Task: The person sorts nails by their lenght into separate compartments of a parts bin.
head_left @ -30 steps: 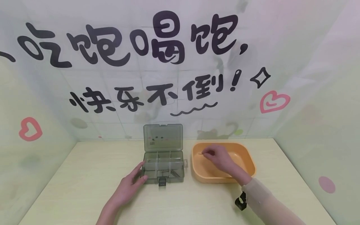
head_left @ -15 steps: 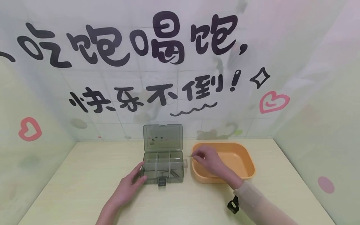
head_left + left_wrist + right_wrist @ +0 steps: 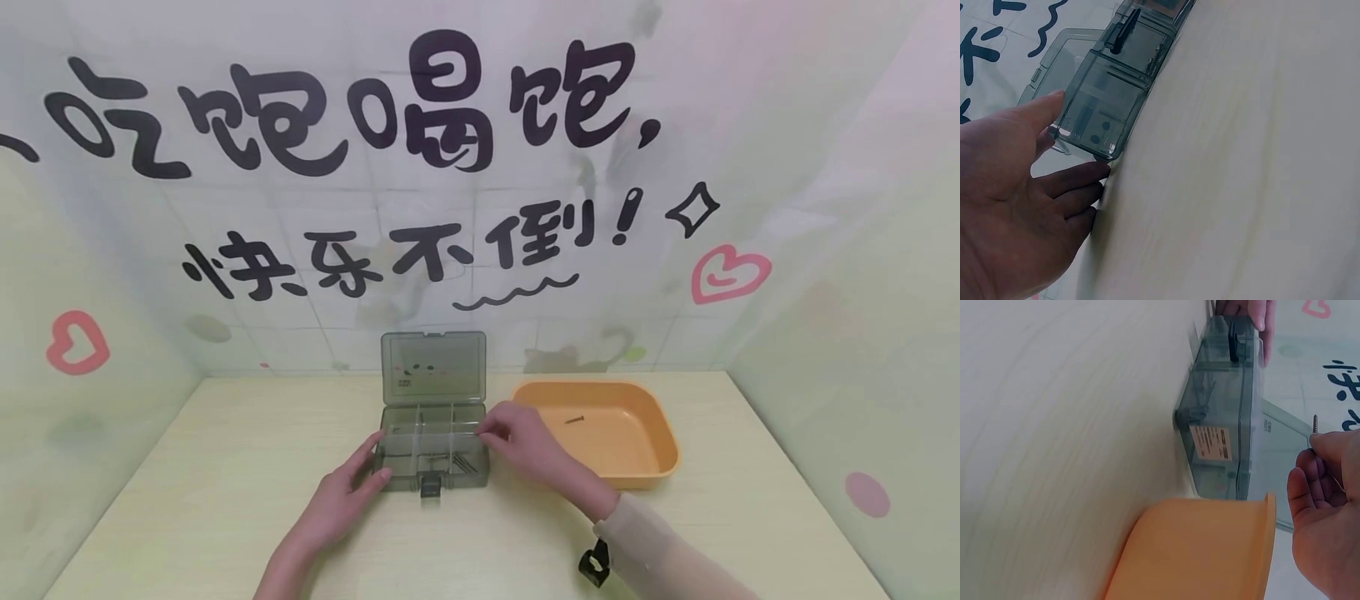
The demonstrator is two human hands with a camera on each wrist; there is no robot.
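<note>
My right hand [image 3: 528, 442] pinches a small screw [image 3: 1315, 424] between thumb and fingertips. It hovers at the right side of a translucent grey compartment box [image 3: 401, 482], its lid standing up at the back. My left hand [image 3: 345, 500] rests against the box's left end with fairly straight fingers, the thumb near the front corner, as the left wrist view [image 3: 1016, 194] also shows. Several screws [image 3: 463, 462] lie in the front right compartment, and a few more pieces sit in the front middle one. One screw [image 3: 574, 420] lies in the orange tray [image 3: 667, 442].
The orange tray stands just right of the box on a pale wooden table [image 3: 187, 492]. The box's black front latch [image 3: 431, 485] hangs down. A backdrop [image 3: 330, 200] with printed characters rises behind, and side panels flank the table.
My right hand has moved left with the screw, from over the orange tray to the box's right edge, uncovering the screw in the tray. My left hand stays at the box.
</note>
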